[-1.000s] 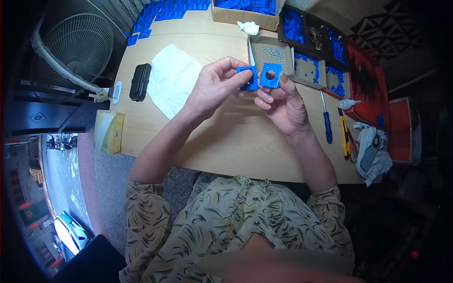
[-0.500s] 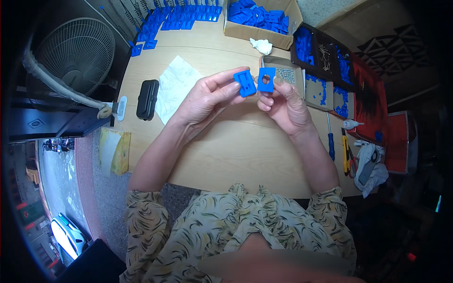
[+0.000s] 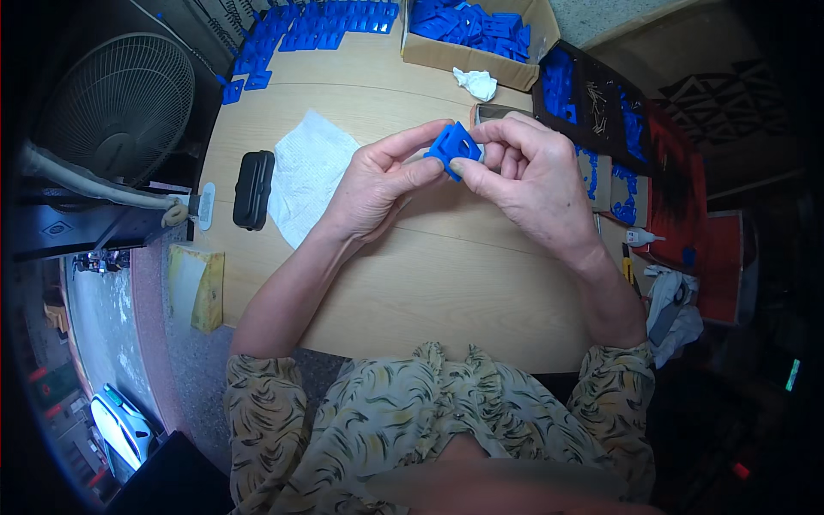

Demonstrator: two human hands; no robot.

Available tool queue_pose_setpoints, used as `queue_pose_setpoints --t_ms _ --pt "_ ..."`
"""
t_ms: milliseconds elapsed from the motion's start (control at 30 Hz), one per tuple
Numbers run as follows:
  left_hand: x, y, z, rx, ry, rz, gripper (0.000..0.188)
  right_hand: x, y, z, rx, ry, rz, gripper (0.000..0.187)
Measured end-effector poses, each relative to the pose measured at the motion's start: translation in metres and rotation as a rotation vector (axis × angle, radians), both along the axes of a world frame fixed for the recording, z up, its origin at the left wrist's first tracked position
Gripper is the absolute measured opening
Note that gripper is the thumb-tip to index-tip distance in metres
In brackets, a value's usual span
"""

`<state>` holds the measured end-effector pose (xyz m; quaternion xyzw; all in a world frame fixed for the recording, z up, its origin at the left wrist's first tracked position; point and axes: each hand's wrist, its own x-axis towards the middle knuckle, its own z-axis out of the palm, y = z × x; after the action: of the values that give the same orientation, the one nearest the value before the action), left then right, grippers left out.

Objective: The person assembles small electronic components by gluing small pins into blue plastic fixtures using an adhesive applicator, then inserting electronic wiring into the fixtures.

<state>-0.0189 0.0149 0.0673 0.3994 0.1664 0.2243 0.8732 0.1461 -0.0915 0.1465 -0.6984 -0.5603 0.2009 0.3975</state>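
Observation:
Above the middle of the table, my left hand [image 3: 360, 193] pinches a small blue plastic housing piece [image 3: 440, 146] between thumb and fingers. Against it, my right hand [image 3: 542, 184] grips a blue square plate with a round hole [image 3: 466, 146], its thumb in front and index finger at the top edge. The two pieces meet at an angle and look to be touching; whether they are joined, I cannot tell. My fingers cover parts of both.
Rows of blue parts [image 3: 319, 33] stand at the back left. A cardboard box [image 3: 542, 41] of blue pieces and a dark tray [image 3: 590, 129] sit back right. Left are a paper towel [image 3: 313, 176] and black case [image 3: 253, 190]; a crumpled tissue [image 3: 477, 84] lies behind my hands.
The two blue pieces, held apart before, are now brought together. My right hand has turned over, its back now showing, and the plate has tilted against the housing piece.

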Motion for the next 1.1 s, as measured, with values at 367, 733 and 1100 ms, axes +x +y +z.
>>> queue_pose_setpoints --t_ms 367,733,1100 --pt "-0.002 0.0 0.002 -0.039 -0.007 0.056 0.048 -0.001 0.012 0.003 -0.047 -0.081 0.02 0.032" --pt "-0.003 0.005 0.006 -0.079 -0.011 0.16 0.047 -0.009 0.036 0.024 -0.151 -0.117 0.048 0.026" --pt "-0.006 0.011 0.004 -0.128 -0.108 0.208 0.048 -0.013 0.05 0.027 -0.095 -0.233 0.101 0.023"
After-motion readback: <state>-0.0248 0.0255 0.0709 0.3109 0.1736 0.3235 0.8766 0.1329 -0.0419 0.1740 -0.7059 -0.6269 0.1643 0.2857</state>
